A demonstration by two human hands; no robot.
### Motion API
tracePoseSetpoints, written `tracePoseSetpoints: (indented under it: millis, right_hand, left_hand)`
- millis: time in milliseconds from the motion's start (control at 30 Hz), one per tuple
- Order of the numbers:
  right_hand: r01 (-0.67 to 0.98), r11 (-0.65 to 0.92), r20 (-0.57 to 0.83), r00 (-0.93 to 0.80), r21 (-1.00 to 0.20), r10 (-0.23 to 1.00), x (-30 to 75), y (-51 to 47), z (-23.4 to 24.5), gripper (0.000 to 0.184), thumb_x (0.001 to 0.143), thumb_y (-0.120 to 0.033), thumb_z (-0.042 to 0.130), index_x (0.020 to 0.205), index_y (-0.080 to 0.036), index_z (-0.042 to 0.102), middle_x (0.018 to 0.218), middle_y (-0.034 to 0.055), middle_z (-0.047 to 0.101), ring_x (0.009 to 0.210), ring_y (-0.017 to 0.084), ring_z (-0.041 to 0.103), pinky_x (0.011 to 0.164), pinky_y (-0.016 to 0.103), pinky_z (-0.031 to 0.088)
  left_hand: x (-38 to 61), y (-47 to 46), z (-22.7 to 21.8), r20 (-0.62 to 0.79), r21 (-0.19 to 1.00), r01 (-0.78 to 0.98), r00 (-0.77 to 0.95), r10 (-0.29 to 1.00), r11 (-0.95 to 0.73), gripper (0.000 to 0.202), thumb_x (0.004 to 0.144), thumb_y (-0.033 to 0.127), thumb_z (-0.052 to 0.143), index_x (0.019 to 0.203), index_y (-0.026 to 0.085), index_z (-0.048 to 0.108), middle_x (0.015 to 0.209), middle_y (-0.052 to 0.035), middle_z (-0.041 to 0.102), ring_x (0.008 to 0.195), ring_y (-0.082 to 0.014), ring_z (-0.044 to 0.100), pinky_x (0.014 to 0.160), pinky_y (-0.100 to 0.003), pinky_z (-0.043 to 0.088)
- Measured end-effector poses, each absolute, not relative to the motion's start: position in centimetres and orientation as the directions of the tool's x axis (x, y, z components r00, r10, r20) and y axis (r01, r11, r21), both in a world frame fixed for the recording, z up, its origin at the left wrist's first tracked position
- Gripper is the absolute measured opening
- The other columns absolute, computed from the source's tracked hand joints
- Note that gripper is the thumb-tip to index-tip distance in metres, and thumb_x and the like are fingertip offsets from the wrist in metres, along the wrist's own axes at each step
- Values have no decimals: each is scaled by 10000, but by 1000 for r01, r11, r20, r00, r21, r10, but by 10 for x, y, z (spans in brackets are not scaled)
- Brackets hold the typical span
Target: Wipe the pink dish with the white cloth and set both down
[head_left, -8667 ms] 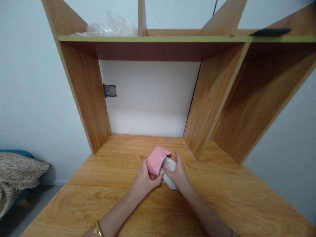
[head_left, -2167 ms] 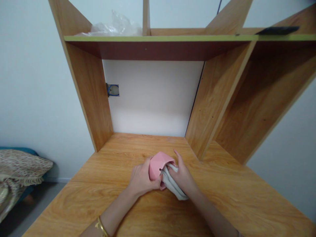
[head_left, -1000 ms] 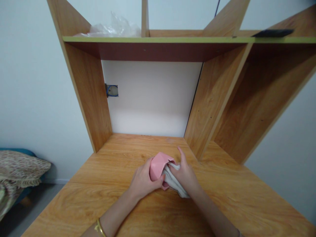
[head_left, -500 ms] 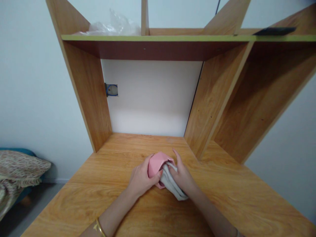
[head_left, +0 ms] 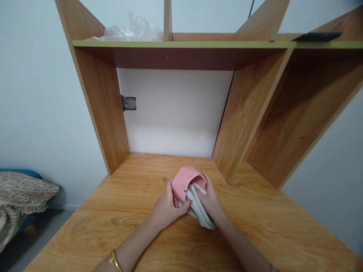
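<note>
My left hand (head_left: 166,207) grips a pink bowl (head_left: 183,180) from the left, holding it tilted above the wooden desk (head_left: 255,230). Its opening faces right. My right hand (head_left: 211,202) is closed on a grey-white cloth (head_left: 198,209) and presses it into the bowl's opening. The cloth's loose end hangs below my right palm. A gold bangle (head_left: 115,260) sits on my left wrist.
Wooden side panels (head_left: 107,124) and a divider (head_left: 241,124) stand behind the hands. A shelf (head_left: 181,44) above holds a clear plastic bag (head_left: 127,32) and a dark flat object (head_left: 316,36). A patterned blanket (head_left: 19,196) lies at the far left.
The bowl has been turned and lifted a little, its rim now tipped higher. My right hand has shifted the cloth round inside it. Both hands stay at the same spot.
</note>
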State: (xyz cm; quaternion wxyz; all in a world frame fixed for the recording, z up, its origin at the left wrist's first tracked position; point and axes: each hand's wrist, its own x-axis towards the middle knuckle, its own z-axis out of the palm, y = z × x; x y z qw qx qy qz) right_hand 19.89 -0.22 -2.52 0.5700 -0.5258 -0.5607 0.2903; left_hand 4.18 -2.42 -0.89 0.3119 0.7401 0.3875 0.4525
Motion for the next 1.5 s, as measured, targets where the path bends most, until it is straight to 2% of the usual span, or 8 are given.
tracePoseSetpoints:
  millis: [233,567,733,933,1167,1267,1367,1500]
  right_hand:
    - [378,142,247,244,-915,938,200,-4,-15,844,632,-369,604,1324,-134,182,713,18,640,656,197,624,607,286,483]
    - [645,121,330,214,-755,919,213,-8,-9,776,683,-390,543,1342,-173,196,509,-45,527,456,169,544,435,225,370]
    - [693,126,338,177,-709,924,207,-10,-14,738,686,-355,529,1339,-190,227,515,-38,536,471,174,551,451,226,365]
    - [569,203,314,103,-797,944,206,-11,-17,662,723,-259,456,1333,-182,210,742,16,619,614,178,590,576,270,438]
    - [385,265,350,168,-884,921,200,-10,-17,600,759,-266,422,1316,-165,223,1023,77,584,842,182,587,754,315,457]
    - [299,311,385,234,-902,893,200,-5,-20,601,767,-303,442,1310,-164,228,1130,99,530,988,191,534,854,328,415]
    - [194,338,378,239,-921,894,202,-2,-22,635,757,-331,478,1313,-174,214,1102,99,547,958,190,551,826,326,437]
    - [146,295,320,197,-944,927,200,-3,-22,698,722,-343,533,1314,-191,196,898,52,621,724,179,612,651,302,493]
  left_hand:
    - [40,-26,-5,431,758,398,291,855,-517,619,678,314,615,1185,156,298,1107,-97,522,990,-210,512,841,-319,404]
    - [38,-31,1,356,686,570,279,892,-452,667,635,454,604,1194,184,360,1019,-81,597,897,-256,574,753,-339,442]
    - [33,-27,2,363,654,617,252,897,-438,677,614,509,595,1169,175,396,951,-81,622,844,-266,591,726,-345,444]
    - [31,-27,4,343,646,633,259,903,-427,659,644,506,579,1187,173,410,964,-81,622,848,-268,586,739,-356,441]
    - [33,-22,-1,401,763,460,214,891,-454,692,755,433,523,1314,166,215,1162,-109,511,1006,-233,509,849,-343,393]
    - [37,-20,-8,394,822,341,238,888,-456,798,740,435,561,1327,153,100,1132,-123,501,816,-182,561,728,-310,440]
    - [41,-21,-14,334,867,268,312,889,-420,751,740,438,567,1288,146,145,958,-76,555,599,-121,523,562,-257,431]
    - [43,-22,-18,352,880,202,330,876,-430,528,733,406,582,1117,152,325,869,-37,549,694,-138,530,599,-246,429]
